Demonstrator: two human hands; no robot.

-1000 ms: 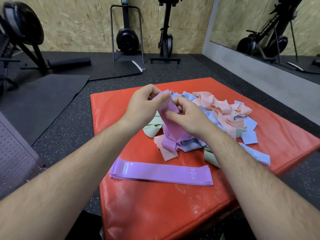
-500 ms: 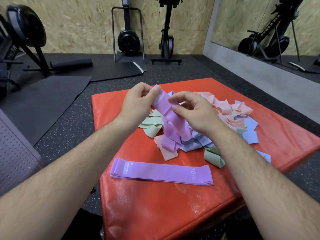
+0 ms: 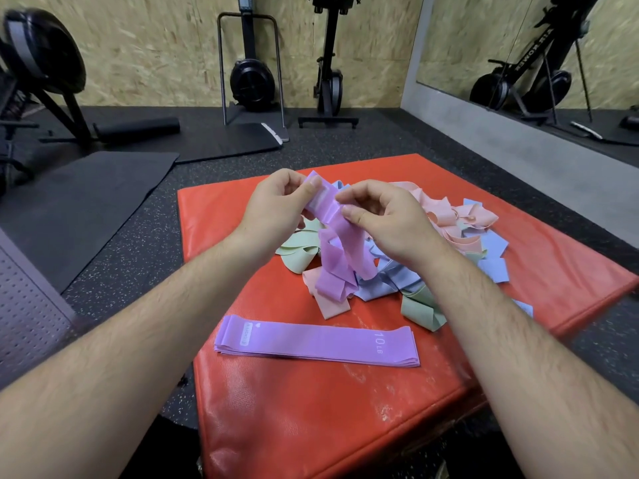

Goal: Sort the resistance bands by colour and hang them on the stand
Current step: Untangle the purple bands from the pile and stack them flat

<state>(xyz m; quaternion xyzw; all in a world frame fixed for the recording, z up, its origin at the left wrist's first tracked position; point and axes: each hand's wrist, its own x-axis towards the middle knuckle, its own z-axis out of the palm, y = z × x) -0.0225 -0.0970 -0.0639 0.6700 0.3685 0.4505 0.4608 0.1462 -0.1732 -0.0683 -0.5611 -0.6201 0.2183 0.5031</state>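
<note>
Purple band (image 3: 345, 245): left hand (image 3: 273, 210) (right hand (image 3: 390, 221) too)

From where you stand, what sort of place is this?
Probably a gym: an upright rowing machine at the back, speckled rubber flooring, and resistance bands heaped on a red padded mat.

Purple band (image 3: 340, 236) now higher above the pile (image 3: 460, 219) than a second ago.
</note>
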